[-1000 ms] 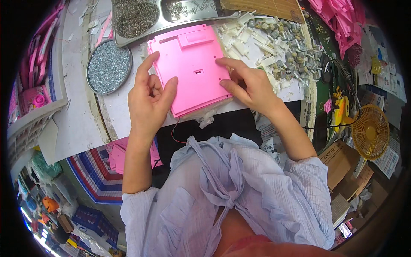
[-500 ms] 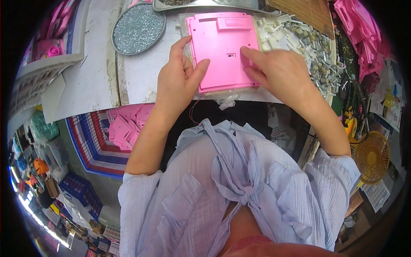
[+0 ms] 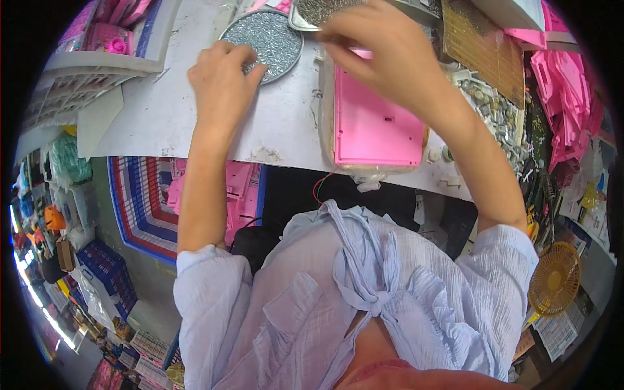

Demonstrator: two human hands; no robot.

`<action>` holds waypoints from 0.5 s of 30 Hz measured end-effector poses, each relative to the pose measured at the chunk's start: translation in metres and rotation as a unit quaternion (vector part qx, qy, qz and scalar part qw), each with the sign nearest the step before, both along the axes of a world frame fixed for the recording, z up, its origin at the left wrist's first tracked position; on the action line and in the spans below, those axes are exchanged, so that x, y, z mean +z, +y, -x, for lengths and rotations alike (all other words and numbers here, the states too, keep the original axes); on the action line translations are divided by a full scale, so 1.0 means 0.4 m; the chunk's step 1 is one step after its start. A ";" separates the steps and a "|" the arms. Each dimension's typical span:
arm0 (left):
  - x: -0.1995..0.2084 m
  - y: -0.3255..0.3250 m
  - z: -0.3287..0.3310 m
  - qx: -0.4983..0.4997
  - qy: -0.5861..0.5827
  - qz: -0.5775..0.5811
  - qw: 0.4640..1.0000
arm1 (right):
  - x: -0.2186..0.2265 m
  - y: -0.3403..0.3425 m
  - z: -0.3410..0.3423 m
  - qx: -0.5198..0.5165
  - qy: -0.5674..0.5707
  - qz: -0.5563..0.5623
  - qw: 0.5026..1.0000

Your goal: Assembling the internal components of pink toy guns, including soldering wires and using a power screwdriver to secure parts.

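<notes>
A flat pink plastic panel (image 3: 377,123) lies on a padded, plastic-wrapped block (image 3: 374,170) at the bench's front edge. My left hand (image 3: 224,75) is at the near left rim of a round metal tray (image 3: 303,55) full of small silvery screws. Its fingers are bent, with thumb and forefinger apart and nothing visible between them. Above the panel's far end, my right hand (image 3: 390,52) reaches toward a metal tray (image 3: 300,23) of darker small parts. Its fingertips are partly hidden and smeared. Thin red and green wires (image 3: 317,188) hang below the panel.
White plastic pieces and metal parts (image 3: 497,120) are heaped right of the panel, beside a brown board (image 3: 484,49). Pink parts (image 3: 562,97) pile up at far right. A striped basket (image 3: 140,208) with pink pieces stands below the bench; a yellow fan (image 3: 556,279) is at lower right.
Both hands have left the pink panel. My left hand has gone left to the round screw tray, my right hand up toward the far tray. The whole view has shifted.
</notes>
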State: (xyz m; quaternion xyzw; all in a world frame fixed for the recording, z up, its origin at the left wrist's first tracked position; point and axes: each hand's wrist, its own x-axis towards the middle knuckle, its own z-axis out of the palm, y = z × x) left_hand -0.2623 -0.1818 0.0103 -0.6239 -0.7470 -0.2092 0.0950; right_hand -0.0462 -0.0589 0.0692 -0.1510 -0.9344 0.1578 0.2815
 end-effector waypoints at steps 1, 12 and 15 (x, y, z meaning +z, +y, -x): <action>0.002 0.012 0.007 -0.005 -0.004 0.041 0.999 | -0.006 0.033 0.062 0.015 -0.020 -0.019 0.999; -0.022 0.039 0.031 0.006 -0.106 0.010 0.994 | -0.143 0.144 0.336 0.044 -0.218 -0.144 0.964; -0.018 0.052 -0.021 -0.084 -0.196 -0.007 0.977 | -0.139 0.159 0.311 0.023 -0.185 -0.149 0.971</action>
